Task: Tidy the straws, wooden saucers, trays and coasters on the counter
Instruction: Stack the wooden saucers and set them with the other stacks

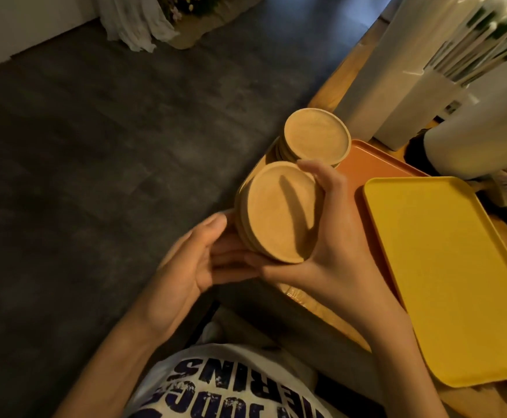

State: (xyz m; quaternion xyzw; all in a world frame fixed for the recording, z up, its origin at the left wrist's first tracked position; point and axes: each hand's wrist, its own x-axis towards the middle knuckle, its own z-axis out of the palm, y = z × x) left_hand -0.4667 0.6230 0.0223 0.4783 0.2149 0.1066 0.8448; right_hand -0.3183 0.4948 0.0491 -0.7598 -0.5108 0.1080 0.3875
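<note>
The right hand (pixel 330 236) grasps a stack of wooden saucers (pixel 276 212) above the surface's floor-side edge, thumb over the rim. The left hand (pixel 195 260), released, steadies its side. Square the rims first, then lower it level beside the standing stack (pixel 317 135), clear of the orange tray (pixel 367 164).

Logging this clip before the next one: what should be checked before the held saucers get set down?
1. Grip: right hand curls round the held saucer stack, left hand supports its edge: ok.
2. Held rims flush: blurred: cannot tell.
3. Second saucer stack stands upright, top free: ok.
4. Is the yellow tray flush on the orange tray? Offset: not ok.
5. Landing spot on the counter: hidden by the hands: cannot tell.
</note>
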